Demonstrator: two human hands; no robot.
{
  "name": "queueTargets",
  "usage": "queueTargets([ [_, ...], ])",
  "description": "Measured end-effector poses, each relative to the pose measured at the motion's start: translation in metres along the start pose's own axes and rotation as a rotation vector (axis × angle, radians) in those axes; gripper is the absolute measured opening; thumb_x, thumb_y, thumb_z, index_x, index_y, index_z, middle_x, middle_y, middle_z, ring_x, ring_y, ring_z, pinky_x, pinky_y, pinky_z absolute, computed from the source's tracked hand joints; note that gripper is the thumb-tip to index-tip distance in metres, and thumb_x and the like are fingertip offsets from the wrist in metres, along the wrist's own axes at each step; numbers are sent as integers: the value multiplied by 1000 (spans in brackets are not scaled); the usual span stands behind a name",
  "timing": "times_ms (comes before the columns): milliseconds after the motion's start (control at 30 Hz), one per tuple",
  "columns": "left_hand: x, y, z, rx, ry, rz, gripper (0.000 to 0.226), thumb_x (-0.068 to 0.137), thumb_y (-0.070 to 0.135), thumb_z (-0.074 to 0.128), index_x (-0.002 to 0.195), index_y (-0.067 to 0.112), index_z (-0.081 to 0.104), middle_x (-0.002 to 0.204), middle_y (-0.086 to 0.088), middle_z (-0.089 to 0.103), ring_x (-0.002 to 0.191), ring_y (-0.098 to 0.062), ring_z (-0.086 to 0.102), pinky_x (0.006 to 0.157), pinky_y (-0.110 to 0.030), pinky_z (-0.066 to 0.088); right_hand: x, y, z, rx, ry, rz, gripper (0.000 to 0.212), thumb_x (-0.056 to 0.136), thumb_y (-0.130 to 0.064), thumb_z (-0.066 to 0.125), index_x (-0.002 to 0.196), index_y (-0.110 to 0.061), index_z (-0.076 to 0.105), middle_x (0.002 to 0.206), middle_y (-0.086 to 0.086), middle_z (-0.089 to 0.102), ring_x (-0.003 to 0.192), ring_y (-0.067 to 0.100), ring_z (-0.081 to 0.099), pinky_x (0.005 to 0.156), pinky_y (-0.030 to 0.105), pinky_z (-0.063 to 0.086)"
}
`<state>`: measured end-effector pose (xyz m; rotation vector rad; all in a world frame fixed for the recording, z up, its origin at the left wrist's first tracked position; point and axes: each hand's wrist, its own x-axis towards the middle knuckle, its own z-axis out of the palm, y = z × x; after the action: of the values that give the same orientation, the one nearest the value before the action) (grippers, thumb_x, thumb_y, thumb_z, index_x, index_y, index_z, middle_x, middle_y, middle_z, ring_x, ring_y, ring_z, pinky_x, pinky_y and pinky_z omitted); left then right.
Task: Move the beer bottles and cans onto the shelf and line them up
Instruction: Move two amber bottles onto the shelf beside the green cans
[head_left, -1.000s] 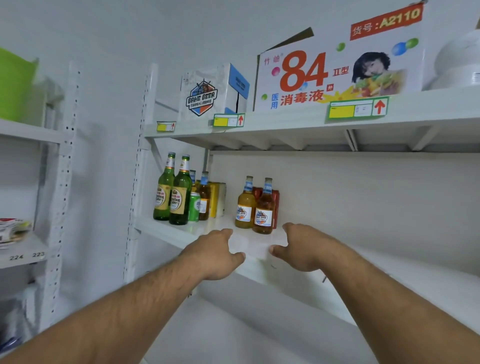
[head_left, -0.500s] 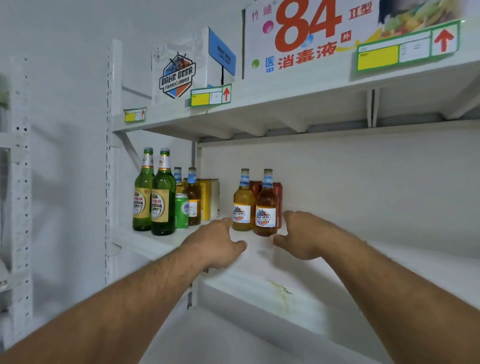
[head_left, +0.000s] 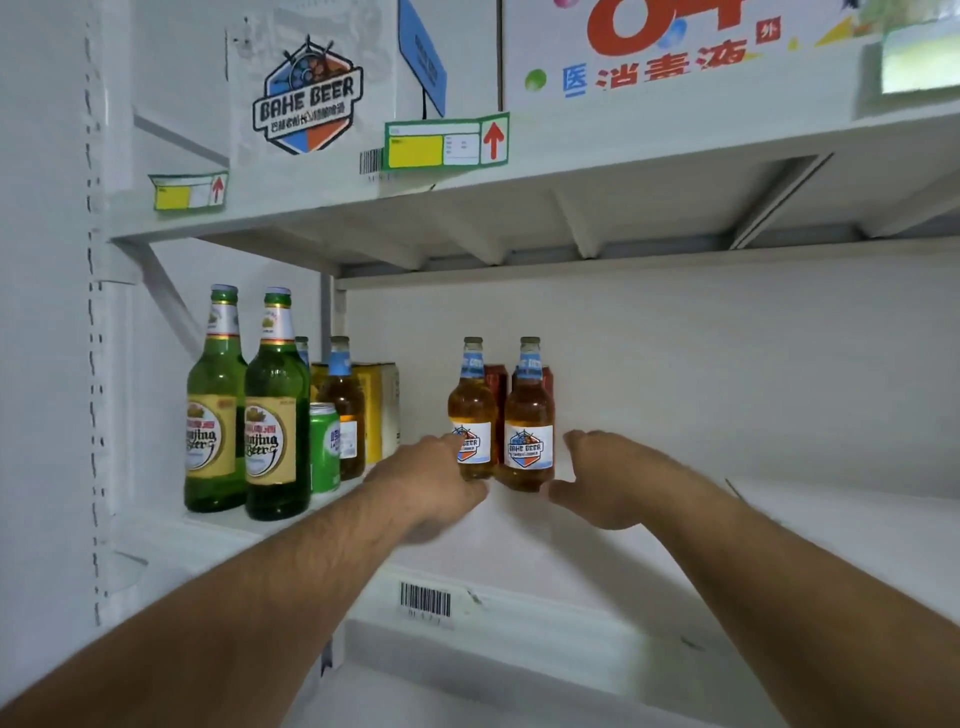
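- Two amber Bahe Beer bottles (head_left: 501, 421) stand between my left hand (head_left: 431, 480) and right hand (head_left: 605, 480).
- Both hands open; the left perhaps touching.
- Glass: heavy, slick, breakable; I'd grip the bodies.

The white metal shelf (head_left: 831, 525) lies bare from the two amber glass bottles with blue neck labels (head_left: 527, 415) out to its right end, and bare along its front edge too, so a hand could pass there under the upper shelf board (head_left: 623, 171). Toward the left end a cluster blocks the way: two tall green glass bottles (head_left: 244, 405), a green can (head_left: 324, 447) and yellow cartons (head_left: 376, 410). Red cans (head_left: 496, 379) stand just behind the amber pair against the back wall.
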<state>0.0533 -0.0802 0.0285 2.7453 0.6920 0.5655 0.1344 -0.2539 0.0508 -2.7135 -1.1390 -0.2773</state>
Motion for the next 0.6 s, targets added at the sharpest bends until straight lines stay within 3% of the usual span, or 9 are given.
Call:
queueTargets([
  [167,32,-34,5,-20,-43,88,55,90,52,63,140,33,53,131,4,66,113,-21,65,97,-38,54,19,-28,13,-22,12,98,47,98,-44,52,139,-20,49,130,6,60,113,24,60,82,29,46],
  [367,62,-60,12,-71,-88,136,58,89,51,65,142,30,51,130,4,67,110,-20,65,95,-38,55,32,-51,19,-11,8,207,46,100,-42,55,141,-22,48,132,4,61,107,20,59,82,26,43],
  [467,79,-62,11,-69,-67,124,59,86,53,66,138,27,52,128,2,67,109,-22,65,95,-38,55,45,-53,17,5,55,273,43,97,-45,59,131,-20,53,125,2,63,92,17,52,76,26,41],
  [600,106,-55,10,-149,-50,85,56,81,54,72,127,25,58,120,1,70,104,-22,67,94,-39,56,70,-47,14,19,107,366,49,94,-50,60,127,-15,52,106,0,59,91,18,53,72,28,42],
])
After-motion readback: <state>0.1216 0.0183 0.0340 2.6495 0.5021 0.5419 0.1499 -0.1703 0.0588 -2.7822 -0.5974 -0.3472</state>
